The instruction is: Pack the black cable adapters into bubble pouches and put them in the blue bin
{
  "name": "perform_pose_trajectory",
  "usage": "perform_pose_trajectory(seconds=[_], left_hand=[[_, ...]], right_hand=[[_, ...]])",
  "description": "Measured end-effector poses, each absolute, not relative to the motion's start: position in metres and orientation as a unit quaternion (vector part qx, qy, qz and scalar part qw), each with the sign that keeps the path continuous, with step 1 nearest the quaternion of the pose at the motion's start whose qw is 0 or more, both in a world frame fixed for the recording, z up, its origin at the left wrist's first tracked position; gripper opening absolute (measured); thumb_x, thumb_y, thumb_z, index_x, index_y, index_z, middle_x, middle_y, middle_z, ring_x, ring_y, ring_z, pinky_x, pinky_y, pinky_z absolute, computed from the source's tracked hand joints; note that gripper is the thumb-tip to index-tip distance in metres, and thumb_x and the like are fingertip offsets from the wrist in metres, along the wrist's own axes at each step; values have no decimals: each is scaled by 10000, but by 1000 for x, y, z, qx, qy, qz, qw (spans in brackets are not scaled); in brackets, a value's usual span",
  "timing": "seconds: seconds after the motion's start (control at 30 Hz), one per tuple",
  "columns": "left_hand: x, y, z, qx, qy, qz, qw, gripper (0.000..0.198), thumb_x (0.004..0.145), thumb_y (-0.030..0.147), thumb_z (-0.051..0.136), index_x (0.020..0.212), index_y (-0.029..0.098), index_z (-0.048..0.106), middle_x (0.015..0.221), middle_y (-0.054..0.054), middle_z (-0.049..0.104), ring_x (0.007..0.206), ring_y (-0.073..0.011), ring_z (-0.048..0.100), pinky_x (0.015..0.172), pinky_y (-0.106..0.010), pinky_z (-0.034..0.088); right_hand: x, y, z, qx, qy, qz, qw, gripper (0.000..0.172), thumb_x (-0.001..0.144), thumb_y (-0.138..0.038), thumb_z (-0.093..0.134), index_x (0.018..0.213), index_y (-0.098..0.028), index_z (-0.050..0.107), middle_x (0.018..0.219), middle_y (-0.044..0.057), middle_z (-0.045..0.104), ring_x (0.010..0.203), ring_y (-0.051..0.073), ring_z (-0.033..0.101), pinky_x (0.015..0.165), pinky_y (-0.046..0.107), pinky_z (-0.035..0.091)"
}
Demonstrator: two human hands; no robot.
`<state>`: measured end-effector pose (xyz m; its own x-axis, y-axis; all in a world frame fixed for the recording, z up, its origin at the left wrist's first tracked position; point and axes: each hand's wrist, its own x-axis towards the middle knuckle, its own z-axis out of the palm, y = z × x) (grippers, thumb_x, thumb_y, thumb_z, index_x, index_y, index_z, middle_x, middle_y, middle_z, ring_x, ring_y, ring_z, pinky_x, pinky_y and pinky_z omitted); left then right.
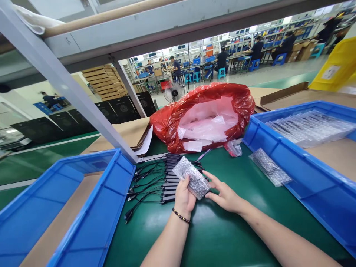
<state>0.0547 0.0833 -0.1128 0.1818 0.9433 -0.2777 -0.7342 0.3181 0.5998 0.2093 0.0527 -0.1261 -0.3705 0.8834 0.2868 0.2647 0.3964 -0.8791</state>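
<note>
A clear bubble-wrap pouch (191, 177) with something dark inside is held above the green table. My left hand (184, 196) is closed around its near side, thumb on top. At the pouch's right end, my right hand (224, 193) grips the edge between thumb and fingers. Behind and left of the pouch lies a row of flat black devices (169, 187), their black cables (144, 185) trailing left. Another filled bubble-wrap pouch (269, 167) rests on the table to the right, against the blue bin.
A blue bin (116, 185) with a cardboard base stands left. The right blue bin (300, 174) holds a row of packed pouches (311, 126). A red plastic bag (167, 128) of bubble-wrap pouches sits behind. A shelf post (75, 96) slants at left. Several people work far back.
</note>
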Motion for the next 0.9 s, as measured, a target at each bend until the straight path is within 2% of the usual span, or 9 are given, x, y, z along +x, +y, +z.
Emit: perform_pose_trajectory(seconds=[0.07,0.13,0.2,0.33,0.4,0.5,0.57,0.73,0.9], left_hand=[[62,77,-114,163,307,552,758,349,642,334,709,896,128,588,862,-86,668,852,-227,620,839,-387,447],[70,69,-115,159,298,553,761,356,636,327,714,903,125,592,893,-90,666,866,-221,617,847,-374,444],[77,62,-117,156,292,559,760,340,629,301,720,900,134,598,908,-78,666,861,-203,617,846,-350,445],[84,54,-120,184,315,556,747,318,591,242,735,868,143,614,862,-51,673,802,-178,624,804,-310,456],[83,53,-120,205,331,545,743,338,565,225,739,867,134,618,821,-53,675,781,-192,628,783,-317,461],[81,55,-118,237,347,534,733,328,549,213,729,845,119,624,767,-60,674,747,-214,632,739,-334,472],[80,56,-119,268,350,525,728,322,545,205,726,839,113,631,757,-63,674,734,-215,630,729,-333,472],[83,55,-127,323,358,478,734,351,521,208,763,835,97,654,793,-75,686,736,-191,620,730,-288,457],[82,55,-127,314,335,441,771,427,488,208,789,880,107,652,845,-79,686,761,-187,620,735,-284,460]], right_hand=[[206,53,-127,-417,-700,412,409,685,789,-212,513,1374,-203,156,893,16,667,821,172,617,797,319,464],[203,53,-130,-453,-675,410,414,677,766,-238,542,1352,-192,208,865,11,662,720,161,613,717,290,479],[201,54,-132,-494,-657,389,416,653,737,-263,577,1316,-195,283,880,17,650,688,161,602,677,277,477],[202,56,-129,-554,-654,321,402,523,703,-292,605,1195,-201,452,731,0,624,634,173,578,632,284,467],[208,57,-122,-516,-679,342,393,479,697,-277,607,1157,-203,493,804,20,629,702,181,582,672,289,466],[223,59,-110,-403,-698,473,357,611,647,-280,665,1215,-198,457,1041,59,588,874,200,563,740,291,462],[230,60,-106,-355,-666,556,347,629,641,-347,673,1211,-179,470,1065,71,574,898,209,555,735,299,465],[225,62,-113,-409,-585,566,412,325,705,-379,629,918,-133,629,866,58,640,813,213,582,739,332,461],[217,61,-114,-435,-602,523,418,234,731,-321,586,853,-129,641,820,50,657,754,208,588,692,314,465]])
